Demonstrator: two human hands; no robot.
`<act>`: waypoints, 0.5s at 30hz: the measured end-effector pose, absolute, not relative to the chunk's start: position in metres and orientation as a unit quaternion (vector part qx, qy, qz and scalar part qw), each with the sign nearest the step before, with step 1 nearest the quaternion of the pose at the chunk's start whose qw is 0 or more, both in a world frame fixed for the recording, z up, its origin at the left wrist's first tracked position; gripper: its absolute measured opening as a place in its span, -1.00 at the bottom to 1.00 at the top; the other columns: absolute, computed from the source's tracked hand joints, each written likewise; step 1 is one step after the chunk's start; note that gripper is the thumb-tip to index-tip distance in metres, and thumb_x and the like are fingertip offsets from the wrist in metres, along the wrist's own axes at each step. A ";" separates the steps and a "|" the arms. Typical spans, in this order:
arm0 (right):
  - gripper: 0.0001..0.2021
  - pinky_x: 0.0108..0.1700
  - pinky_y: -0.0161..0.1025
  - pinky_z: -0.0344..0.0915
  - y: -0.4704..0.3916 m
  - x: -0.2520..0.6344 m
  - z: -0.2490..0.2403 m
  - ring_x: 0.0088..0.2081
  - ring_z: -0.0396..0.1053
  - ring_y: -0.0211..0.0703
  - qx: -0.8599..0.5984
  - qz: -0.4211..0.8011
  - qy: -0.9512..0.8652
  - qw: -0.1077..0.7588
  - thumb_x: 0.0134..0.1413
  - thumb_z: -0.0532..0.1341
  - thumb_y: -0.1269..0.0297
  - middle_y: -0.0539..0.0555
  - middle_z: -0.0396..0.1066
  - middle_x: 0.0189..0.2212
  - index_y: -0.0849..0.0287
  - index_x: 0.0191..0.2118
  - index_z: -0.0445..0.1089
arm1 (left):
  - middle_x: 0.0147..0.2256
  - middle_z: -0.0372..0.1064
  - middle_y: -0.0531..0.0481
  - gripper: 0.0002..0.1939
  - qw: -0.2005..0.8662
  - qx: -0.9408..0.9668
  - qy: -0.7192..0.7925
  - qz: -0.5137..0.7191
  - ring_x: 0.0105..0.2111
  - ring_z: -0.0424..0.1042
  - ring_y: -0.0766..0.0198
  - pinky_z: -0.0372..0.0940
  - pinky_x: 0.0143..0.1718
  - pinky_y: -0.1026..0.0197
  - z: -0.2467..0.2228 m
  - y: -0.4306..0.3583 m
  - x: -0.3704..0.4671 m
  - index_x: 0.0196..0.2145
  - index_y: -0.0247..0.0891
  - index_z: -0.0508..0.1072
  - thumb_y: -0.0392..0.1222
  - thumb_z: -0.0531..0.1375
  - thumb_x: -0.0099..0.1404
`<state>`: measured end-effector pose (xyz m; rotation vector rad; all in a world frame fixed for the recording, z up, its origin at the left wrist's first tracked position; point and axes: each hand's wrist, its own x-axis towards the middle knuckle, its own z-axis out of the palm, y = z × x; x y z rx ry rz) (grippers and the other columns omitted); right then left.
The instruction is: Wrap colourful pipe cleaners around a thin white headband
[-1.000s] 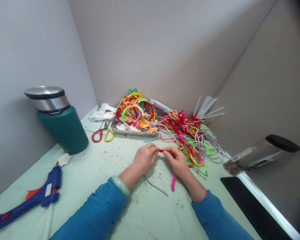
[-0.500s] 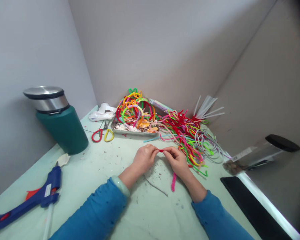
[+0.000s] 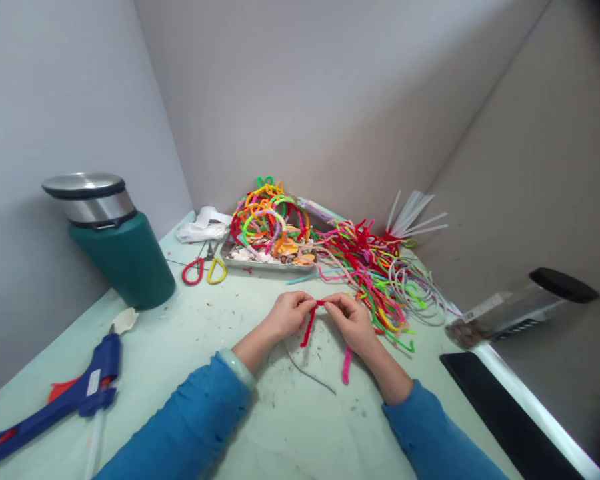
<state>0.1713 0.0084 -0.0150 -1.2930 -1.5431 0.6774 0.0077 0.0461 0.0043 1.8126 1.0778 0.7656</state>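
Note:
Between my two hands, just above the table, is a red pipe cleaner (image 3: 308, 328). My left hand (image 3: 291, 315) pinches it, and one end hangs down beside the fingers. Close on the other side, my right hand (image 3: 351, 317) is closed on the short stretch between the hands. A pink pipe cleaner piece (image 3: 347, 367) shows below my right hand; whether that hand touches it I cannot tell. On the table under my hands lies a thin grey wire-like strand (image 3: 310, 377) among dark specks.
Behind my hands, a metal tray (image 3: 275, 267) bears coloured pipe cleaner loops. Loose pipe cleaners (image 3: 365, 260) pile to its right. Scissors (image 3: 203, 267), a green bottle (image 3: 125, 260) and a blue glue gun (image 3: 97, 377) stand or lie left. A clear container (image 3: 520, 310) is at right.
The red pipe cleaner's end now hangs visibly below my left hand, where before only a short bit showed between my fingers. My left hand has shifted slightly left; my right hand has barely moved.

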 end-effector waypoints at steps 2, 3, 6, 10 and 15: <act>-0.81 -0.34 -0.27 0.24 0.008 0.171 -0.015 -0.40 0.32 -0.18 -0.533 0.283 -0.634 0.483 0.06 0.14 0.17 0.02 0.41 -0.46 0.16 -0.33 0.41 | -0.72 0.13 0.14 -0.71 0.457 0.720 0.428 0.300 -0.65 0.12 0.40 0.00 -0.61 0.34 0.005 0.046 0.007 -0.58 -0.30 0.34 -0.10 0.04 0.19; -0.81 -0.33 -0.27 0.24 0.008 0.171 -0.016 -0.40 0.32 -0.19 -0.533 0.285 -0.634 0.482 0.06 0.14 0.17 0.01 0.41 -0.46 0.16 -0.33 0.41 | -0.73 0.13 0.14 -0.72 0.466 0.716 0.426 0.297 -0.66 0.12 0.41 0.00 -0.62 0.34 0.005 0.046 0.007 -0.59 -0.30 0.32 -0.11 0.03 0.19; -0.81 -0.33 -0.28 0.23 0.008 0.171 -0.016 -0.40 0.33 -0.19 -0.533 0.290 -0.636 0.477 0.06 0.13 0.18 0.01 0.41 -0.46 0.16 -0.33 0.41 | -0.73 0.12 0.15 -0.74 0.485 0.709 0.423 0.289 -0.69 0.12 0.41 0.01 -0.63 0.34 0.006 0.045 0.007 -0.55 -0.30 0.33 -0.12 0.02 0.19; -0.81 -0.34 -0.28 0.22 0.009 0.172 -0.017 -0.40 0.31 -0.19 -0.539 0.291 -0.635 0.470 0.07 0.13 0.17 0.01 0.40 -0.46 0.16 -0.33 0.40 | -0.72 0.14 0.15 -0.79 0.485 0.716 0.418 0.276 -0.69 0.14 0.39 0.04 -0.63 0.34 0.005 0.044 0.005 -0.40 -0.32 0.40 -0.17 0.02 0.18; -0.81 -0.35 -0.28 0.21 0.010 0.172 -0.018 -0.40 0.30 -0.19 -0.547 0.296 -0.635 0.458 0.08 0.10 0.19 0.00 0.38 -0.47 0.16 -0.32 0.39 | -0.51 0.36 0.07 -0.73 0.385 0.776 0.407 0.290 -0.53 0.28 0.36 0.16 -0.45 0.33 0.001 0.045 0.004 -0.30 -0.30 0.45 -0.39 0.01 0.09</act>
